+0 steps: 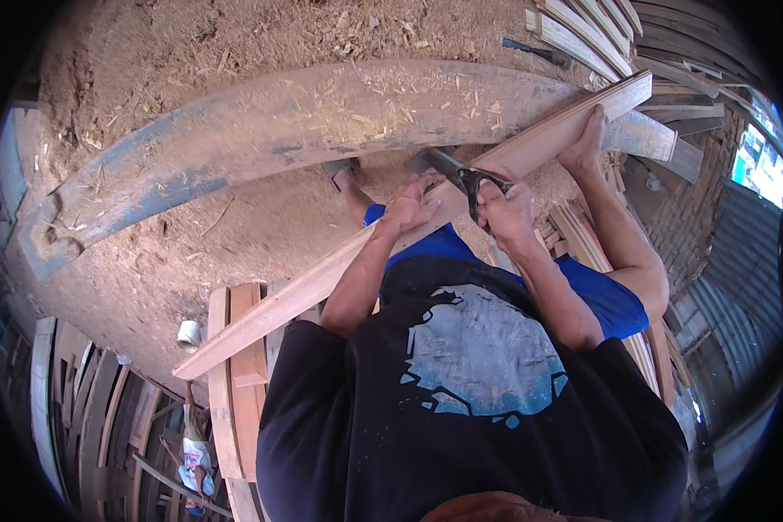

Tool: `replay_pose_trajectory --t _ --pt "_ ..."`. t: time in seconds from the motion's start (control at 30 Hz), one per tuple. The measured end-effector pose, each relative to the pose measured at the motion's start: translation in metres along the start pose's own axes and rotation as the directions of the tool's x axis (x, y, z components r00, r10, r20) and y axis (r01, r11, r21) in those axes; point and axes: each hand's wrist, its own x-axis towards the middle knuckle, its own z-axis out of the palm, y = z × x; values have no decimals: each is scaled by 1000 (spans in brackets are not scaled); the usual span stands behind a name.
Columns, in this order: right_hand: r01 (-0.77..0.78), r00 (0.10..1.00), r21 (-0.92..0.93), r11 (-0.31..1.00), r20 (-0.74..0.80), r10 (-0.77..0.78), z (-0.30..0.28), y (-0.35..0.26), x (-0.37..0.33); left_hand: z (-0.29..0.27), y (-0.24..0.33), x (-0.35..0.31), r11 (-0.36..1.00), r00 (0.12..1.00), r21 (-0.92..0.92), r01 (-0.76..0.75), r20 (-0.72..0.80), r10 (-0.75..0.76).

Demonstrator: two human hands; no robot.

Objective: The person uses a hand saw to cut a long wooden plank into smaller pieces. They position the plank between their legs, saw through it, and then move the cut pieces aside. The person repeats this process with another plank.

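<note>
A long pale wooden plank (313, 274) slants from the lower left to the upper right, across my lap. My left hand (411, 204) grips it near the middle, its fingers bent over the far edge. My right hand (505, 209) is closed round the black handle of a handsaw (444, 163). The saw's grey blade points up and left, away from me, and crosses the plank just right of my left hand. How deep the blade sits in the wood I cannot make out. My bare right foot (585, 143) presses against the plank near its upper end.
A big curved timber (278, 122), strewn with chips, lies on the sawdust-covered ground beyond me. Stacked boards (583, 35) are at the upper right, more boards (244, 335) at my left. A white cup (189, 333) stands near the plank's lower end. Another person (196, 461) is at lower left.
</note>
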Motion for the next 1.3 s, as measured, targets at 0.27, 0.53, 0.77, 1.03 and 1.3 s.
replay_pose_trajectory --t 0.27,0.53,0.77,1.03,1.3 --pt "39 999 45 998 16 -39 -23 -23 -52 2 -7 4 996 995 -38 -84 -54 81" --pt "-74 997 87 993 -23 77 3 10 36 4 -6 6 989 994 -129 -70 -87 59" --pt "-12 998 8 1000 56 11 -19 -19 -27 3 -1 4 995 999 -95 -23 -51 18" --pt "-62 997 82 995 55 57 -6 11 27 -8 5 6 991 992 -53 -121 -27 120" --pt "12 999 164 986 38 -19 -39 -29 -57 -6 4 0 988 996 -130 -88 -42 83"
